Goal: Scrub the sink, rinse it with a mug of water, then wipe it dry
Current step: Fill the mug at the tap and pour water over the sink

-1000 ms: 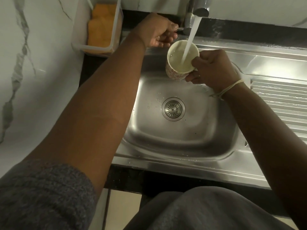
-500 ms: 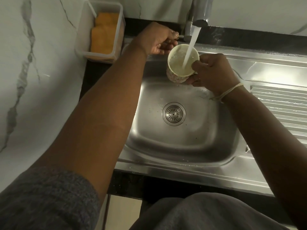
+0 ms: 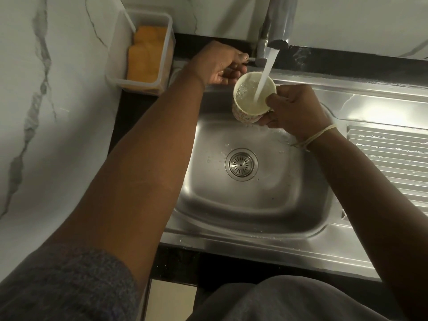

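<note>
You are filling the mug (image 3: 253,98) for the rinse step. Your right hand (image 3: 293,111) is gripping it, fingers curled round it, under the running tap (image 3: 276,24). Your left hand (image 3: 218,64) fingers are pinching the tap handle (image 3: 251,59). Next, I think, you need to turn the water off and pour over the sink (image 3: 266,205).

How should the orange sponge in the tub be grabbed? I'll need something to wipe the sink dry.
Pinch the sponge's upper end from above: it leans against the plastic tub's wall, and only the tub's top is open.
</note>
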### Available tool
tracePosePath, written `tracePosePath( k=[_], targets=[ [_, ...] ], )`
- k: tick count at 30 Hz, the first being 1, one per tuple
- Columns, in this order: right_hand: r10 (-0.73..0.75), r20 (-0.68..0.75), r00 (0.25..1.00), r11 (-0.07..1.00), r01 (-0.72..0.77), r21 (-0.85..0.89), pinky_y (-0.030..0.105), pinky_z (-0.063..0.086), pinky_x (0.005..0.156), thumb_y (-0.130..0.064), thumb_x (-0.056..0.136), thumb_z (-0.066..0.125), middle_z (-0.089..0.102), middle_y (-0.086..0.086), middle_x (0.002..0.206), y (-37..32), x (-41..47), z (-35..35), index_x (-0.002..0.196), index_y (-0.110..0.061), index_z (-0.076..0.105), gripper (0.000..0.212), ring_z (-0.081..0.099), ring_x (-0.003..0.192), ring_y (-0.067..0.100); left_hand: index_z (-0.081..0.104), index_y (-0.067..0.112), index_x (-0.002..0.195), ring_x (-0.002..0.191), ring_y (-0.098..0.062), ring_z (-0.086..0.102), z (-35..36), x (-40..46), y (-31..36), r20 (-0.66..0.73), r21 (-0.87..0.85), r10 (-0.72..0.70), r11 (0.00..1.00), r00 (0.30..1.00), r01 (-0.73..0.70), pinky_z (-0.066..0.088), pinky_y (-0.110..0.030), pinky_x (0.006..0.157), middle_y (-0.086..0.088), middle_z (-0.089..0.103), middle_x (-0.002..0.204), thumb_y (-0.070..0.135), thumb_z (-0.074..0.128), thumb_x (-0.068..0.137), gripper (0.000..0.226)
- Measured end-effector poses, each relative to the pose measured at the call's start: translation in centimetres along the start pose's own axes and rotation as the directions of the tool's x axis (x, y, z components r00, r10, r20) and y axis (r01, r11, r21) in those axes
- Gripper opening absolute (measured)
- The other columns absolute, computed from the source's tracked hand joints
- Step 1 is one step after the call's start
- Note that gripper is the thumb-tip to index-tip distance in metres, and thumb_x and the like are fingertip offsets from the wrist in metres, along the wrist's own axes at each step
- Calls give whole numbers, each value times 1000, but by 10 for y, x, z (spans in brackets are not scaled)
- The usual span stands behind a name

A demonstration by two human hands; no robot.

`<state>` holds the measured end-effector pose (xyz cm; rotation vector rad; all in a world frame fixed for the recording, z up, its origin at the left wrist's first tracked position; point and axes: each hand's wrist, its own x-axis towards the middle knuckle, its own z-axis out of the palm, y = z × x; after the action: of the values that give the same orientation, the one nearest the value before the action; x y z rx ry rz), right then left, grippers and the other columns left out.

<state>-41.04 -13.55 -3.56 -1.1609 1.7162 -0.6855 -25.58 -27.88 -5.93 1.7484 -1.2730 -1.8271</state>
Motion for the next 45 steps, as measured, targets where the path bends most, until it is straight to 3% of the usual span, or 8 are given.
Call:
tracePosePath(
  k=[12,17,24,29,32,36,40,45],
  targets=[
    [-12,-9,1000,1000,12,0,52,61,73,-12,92,52,73,13,68,3,1,2,118,-5,69,32,74,71,32,71,11,95,66,-10,61,4,-2,1,-51,40,-37,998,998,40,59,-26,68,0,66,75,27,70,88,17],
    [-3,3,1000,1000,2,21,49,61,75,-10,93,51,73,14,70,1,-3,0,118,-7,70,32,73,72,32,68,6,80,55,-10,56,12,-9,14,-160,186,138,977,977,-108,60,-27,65,-4,64,67,10,67,88,9],
    [56,0,998,996,-56,65,38,61,67,-9,90,50,69,6,57,21,-9,-9,115,-8,71,33,72,64,26,56,18,81,73,0,55,40,-21,18,-172,690,658,611,733,-387,47,-8,68,6,59,84,34,69,87,22],
    [188,-81,979,980,-181,83,42,56,58,-13,86,56,61,7,52,62,-16,-18,74,-16,69,18,59,47,26,65,15,73,59,9,53,51,-13,-42,-349,443,707,703,615,-557,49,-13,62,17,55,63,27,75,82,17],
    [304,-108,947,951,-307,-19,47,59,57,-22,90,56,57,8,54,83,-18,-23,68,-12,65,26,61,47,31,65,13,74,59,-1,57,79,-5,-108,-383,277,506,861,773,-426,51,-23,60,7,63,65,37,69,85,27],
    [434,-126,892,883,-449,-134,25,48,36,-27,93,52,61,11,71,97,-6,-23,82,-1,65,32,62,41,25,70,12,97,85,-17,66,96,7,-171,-162,234,172,963,972,-131,56,-36,80,-3,72,90,46,60,90,36],
    [485,-69,872,859,-489,-153,31,55,45,-34,92,55,63,12,78,97,26,1,102,5,64,40,69,59,32,64,8,109,104,-24,62,70,17,-202,-168,395,80,919,983,-7,50,-32,90,-9,68,110,31,58,94,28],
    [395,169,903,849,-289,-442,24,48,40,-39,93,57,70,15,79,67,50,49,100,-3,65,38,67,48,24,59,0,111,104,-34,57,21,13,-226,-138,757,208,652,968,-32,43,-36,88,-20,58,115,9,53,90,23]
  ],
)
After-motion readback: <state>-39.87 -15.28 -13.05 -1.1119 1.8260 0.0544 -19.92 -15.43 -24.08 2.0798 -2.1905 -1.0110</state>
